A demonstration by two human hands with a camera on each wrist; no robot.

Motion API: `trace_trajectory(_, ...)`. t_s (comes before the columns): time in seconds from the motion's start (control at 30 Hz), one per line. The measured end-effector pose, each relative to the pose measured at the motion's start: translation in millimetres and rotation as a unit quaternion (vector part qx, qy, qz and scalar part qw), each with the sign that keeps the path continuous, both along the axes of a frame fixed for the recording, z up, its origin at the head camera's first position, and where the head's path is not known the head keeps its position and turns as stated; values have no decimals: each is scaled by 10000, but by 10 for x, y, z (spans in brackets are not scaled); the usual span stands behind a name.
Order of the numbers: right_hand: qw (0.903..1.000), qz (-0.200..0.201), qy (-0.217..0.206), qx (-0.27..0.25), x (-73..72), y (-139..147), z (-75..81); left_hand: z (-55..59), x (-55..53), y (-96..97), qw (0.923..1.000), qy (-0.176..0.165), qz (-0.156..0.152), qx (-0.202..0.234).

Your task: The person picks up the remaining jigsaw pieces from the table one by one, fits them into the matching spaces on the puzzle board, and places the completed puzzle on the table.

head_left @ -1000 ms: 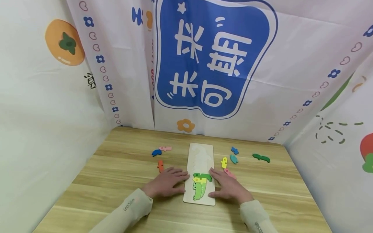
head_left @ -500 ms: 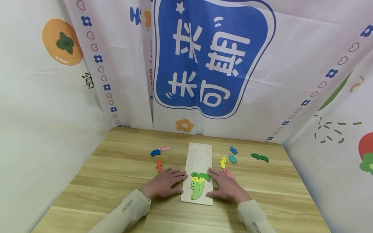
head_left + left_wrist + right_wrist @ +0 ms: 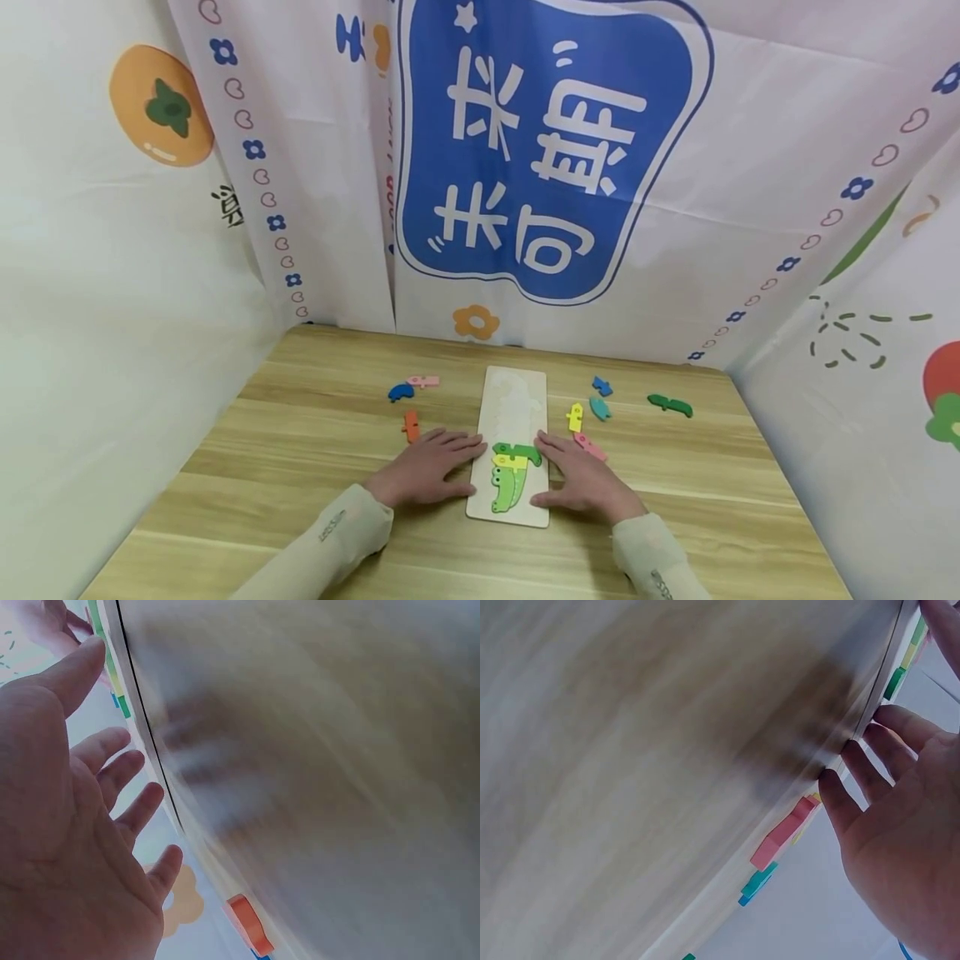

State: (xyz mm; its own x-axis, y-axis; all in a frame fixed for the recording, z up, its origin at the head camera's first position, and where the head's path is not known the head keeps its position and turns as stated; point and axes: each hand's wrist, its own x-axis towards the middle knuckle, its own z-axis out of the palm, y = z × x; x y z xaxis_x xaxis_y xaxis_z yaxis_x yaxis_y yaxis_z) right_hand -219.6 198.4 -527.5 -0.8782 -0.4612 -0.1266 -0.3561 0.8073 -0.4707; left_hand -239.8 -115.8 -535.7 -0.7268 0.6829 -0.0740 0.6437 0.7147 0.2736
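A pale wooden puzzle board [image 3: 517, 392] lies lengthwise on the table. At its near end sits a light green crocodile-head piece [image 3: 506, 490], then a yellow piece [image 3: 510, 461] and a dark green piece [image 3: 517, 451]; shallow outlines show farther up. My left hand [image 3: 427, 468] rests at the board's left edge with fingers extended, fingertips right at the rim. On the opposite edge lies my right hand [image 3: 588, 479], its fingers spread and relaxed. Each wrist view shows its hand, the left [image 3: 90, 787] and the right [image 3: 907, 817], holding nothing, palm side visible.
Left of the board lie an orange piece [image 3: 411, 427], a blue one [image 3: 401, 392] and a light pink one [image 3: 424, 382]. On the right are yellow [image 3: 575, 417], pink [image 3: 590, 447], teal [image 3: 599, 408], blue [image 3: 602, 386] and green [image 3: 670, 405] pieces. Printed cloth [image 3: 337, 250] encloses the table.
The whole head view shifts slightly. Both hands stay beside the board, and the pieces keep their places.
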Motion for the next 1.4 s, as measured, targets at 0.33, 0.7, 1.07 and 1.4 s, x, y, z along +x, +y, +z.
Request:
trace_trajectory(0.33, 9972, -621, 288, -299, -184, 60, -18, 6, -10, 39, 9997, -91, 190, -117)
trace_trajectory(0.7, 9764, -2073, 575, 162, -542, 247, 16, -72, -30, 44, 9994, -86, 177, -277)
trace_trajectory(1.07, 9731, -2157, 725, 371, -654, 221, -94, -61, -11, 46, 9995, -197, 164, -187)
trace_trajectory(1.4, 9751, -2092, 728, 117, -701, 238, -82, -60, -15, 47, 9995, -224, 162, -175)
